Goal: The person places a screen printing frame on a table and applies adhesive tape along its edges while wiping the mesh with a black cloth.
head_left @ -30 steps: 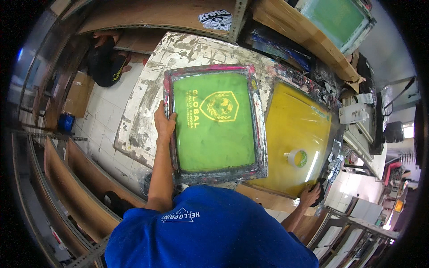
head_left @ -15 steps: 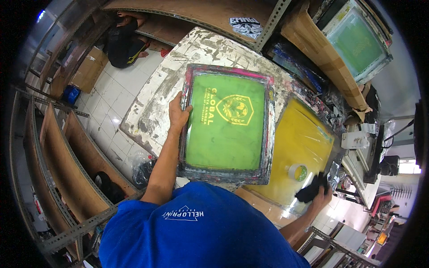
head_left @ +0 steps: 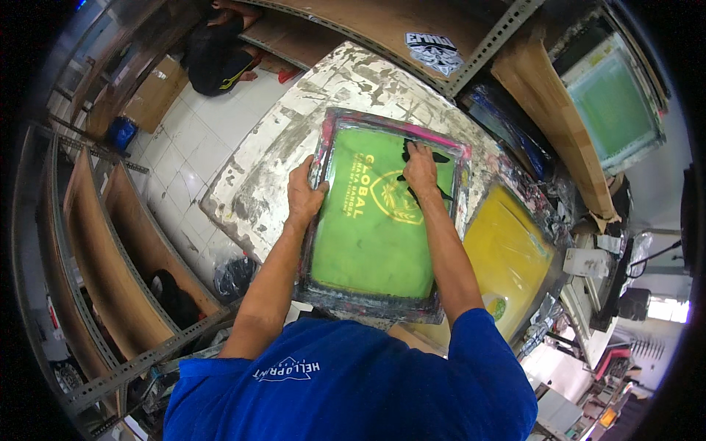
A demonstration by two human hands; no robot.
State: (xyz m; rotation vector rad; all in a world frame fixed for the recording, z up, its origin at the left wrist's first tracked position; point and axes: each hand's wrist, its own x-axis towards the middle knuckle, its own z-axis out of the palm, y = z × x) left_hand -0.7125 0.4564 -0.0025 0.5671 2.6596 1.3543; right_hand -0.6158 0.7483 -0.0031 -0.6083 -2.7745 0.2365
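Green screen frame (head_left: 375,228) lies flat on a big table (head_left: 257,184) that is white and smeared with old paint. The frame has a dark, stained rim with some pink at the top, and a yellow badge shape sits on the green part. The left hand (head_left: 303,195) grips the left edge of the frame, with the thumb curled over the rim and the other fingers tucked below. The right hand (head_left: 421,170) lies on the green mesh near the top, fingers flat and close together, pressing on a black rag (head_left: 434,176). Just to the right of the frame lies a yellow screen (head_left: 515,257), and the two touch or overlap at the edge. Above it, wooden shelves (head_left: 551,110) hold another pale green screen (head_left: 614,103). On the tiled floor (head_left: 184,154) far off to the left sits another person in black (head_left: 217,48).
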